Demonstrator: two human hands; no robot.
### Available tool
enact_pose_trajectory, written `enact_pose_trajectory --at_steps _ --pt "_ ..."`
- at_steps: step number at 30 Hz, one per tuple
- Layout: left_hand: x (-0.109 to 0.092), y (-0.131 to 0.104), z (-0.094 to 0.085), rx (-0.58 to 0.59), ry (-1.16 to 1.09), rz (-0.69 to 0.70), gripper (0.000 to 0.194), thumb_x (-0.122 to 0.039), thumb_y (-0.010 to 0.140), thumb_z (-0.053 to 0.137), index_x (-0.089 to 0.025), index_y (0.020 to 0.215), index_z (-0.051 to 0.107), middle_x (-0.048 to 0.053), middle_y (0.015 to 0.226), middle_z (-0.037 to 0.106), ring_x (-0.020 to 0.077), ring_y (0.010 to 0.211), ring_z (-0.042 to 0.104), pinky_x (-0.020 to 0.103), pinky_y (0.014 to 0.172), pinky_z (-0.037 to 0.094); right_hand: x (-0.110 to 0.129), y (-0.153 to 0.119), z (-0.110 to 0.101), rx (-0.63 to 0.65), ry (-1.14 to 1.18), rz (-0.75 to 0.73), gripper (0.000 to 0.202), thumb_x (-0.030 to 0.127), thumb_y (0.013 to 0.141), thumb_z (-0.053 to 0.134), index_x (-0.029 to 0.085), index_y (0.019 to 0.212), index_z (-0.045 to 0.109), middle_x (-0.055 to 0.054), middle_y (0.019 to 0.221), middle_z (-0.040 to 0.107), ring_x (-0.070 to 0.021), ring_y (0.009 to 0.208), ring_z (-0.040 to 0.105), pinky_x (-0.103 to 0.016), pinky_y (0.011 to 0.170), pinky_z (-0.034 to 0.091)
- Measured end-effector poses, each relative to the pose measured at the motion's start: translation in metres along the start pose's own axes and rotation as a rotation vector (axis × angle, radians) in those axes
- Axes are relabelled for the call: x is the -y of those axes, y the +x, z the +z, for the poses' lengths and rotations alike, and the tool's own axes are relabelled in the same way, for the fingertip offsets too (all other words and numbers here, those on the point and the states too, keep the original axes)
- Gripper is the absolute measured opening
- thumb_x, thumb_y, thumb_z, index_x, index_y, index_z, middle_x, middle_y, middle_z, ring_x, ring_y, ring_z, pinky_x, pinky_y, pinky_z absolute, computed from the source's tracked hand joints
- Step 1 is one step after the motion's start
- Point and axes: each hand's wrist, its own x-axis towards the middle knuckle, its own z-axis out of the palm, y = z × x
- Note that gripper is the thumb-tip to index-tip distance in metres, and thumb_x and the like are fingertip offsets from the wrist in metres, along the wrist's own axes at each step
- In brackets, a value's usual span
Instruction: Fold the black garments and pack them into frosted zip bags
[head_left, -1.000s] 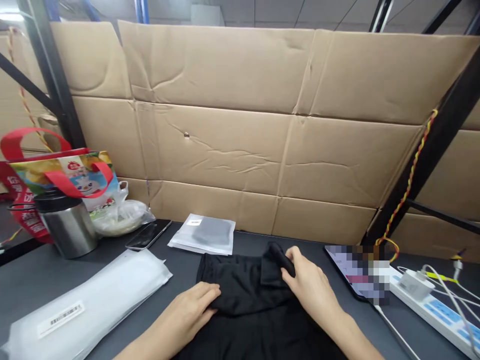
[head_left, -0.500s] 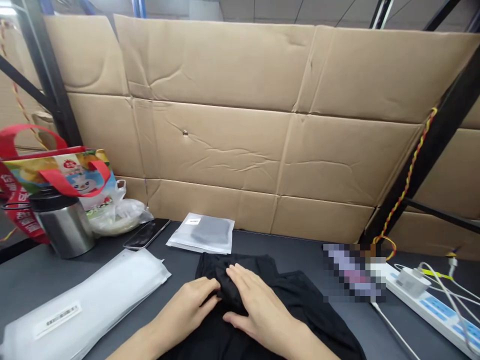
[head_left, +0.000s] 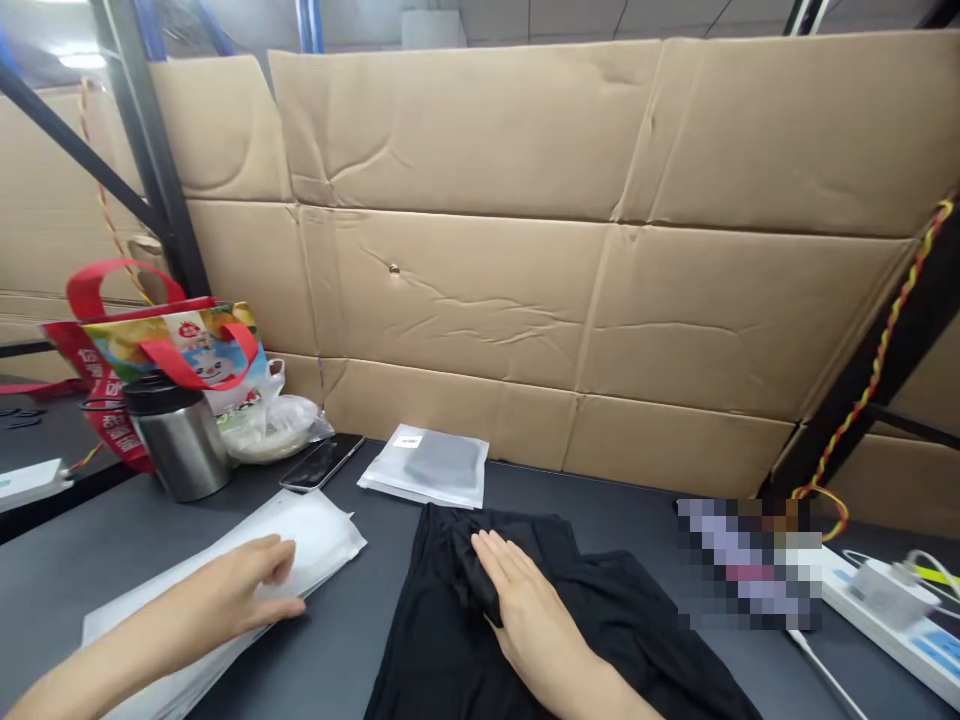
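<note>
A black garment lies partly folded on the dark table in front of me. Flat on its upper part rests my right hand, fingers together and stretched out, beside a bunched fold of the cloth. My left hand is over the stack of white plastic packing bags at the left. Its fingers are bent, the thumb stands apart from them, and nothing shows between them. I cannot tell whether it touches the bags.
Behind the garment lies a frosted bag with something dark inside. A phone, a steel flask, a clear plastic bag and a colourful tote bag stand left. Right is a power strip. A cardboard wall closes the back.
My left hand has let go of the black cloth and moved left over the white bags. My right hand stays on the garment. The view has turned somewhat left.
</note>
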Motion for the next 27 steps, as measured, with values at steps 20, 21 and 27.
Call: enact_pose_trajectory --at_steps 20,21,27 --pt "-0.155 0.057 0.061 0.262 -0.523 0.217 0.022 -0.030 0.085 0.046 -0.019 0.067 0.053 -0.004 0.059 0.050 0.0122 0.053 0.045 0.022 0.050 0.033 -0.017 -0.022 -0.043 -0.599 0.573 0.104 0.047 0.028 0.094 0.040 0.019 0.140 0.041 -0.008 0.141 0.048 -0.0235 0.133 0.040 -0.042 0.111 0.031" --pt "-0.152 0.060 0.064 0.289 -0.540 0.218 0.020 -0.029 0.083 0.047 -0.019 0.067 0.054 -0.004 0.059 0.052 0.0125 0.053 0.046 0.022 0.049 0.034 -0.013 -0.027 -0.043 -0.478 0.521 -0.027 0.049 0.024 0.093 0.041 0.021 0.142 0.038 -0.006 0.145 0.043 -0.0223 0.134 0.037 -0.041 0.112 0.029" --pt "-0.133 0.067 0.067 0.302 -0.600 0.160 0.021 -0.030 0.084 0.043 -0.018 0.076 0.058 -0.003 0.060 0.054 0.0134 0.050 0.049 0.022 0.046 0.037 0.008 -0.038 -0.036 0.242 0.328 -0.295 0.052 0.030 0.093 0.052 0.033 0.142 0.036 0.000 0.145 0.041 -0.0197 0.134 0.037 -0.036 0.114 0.024"
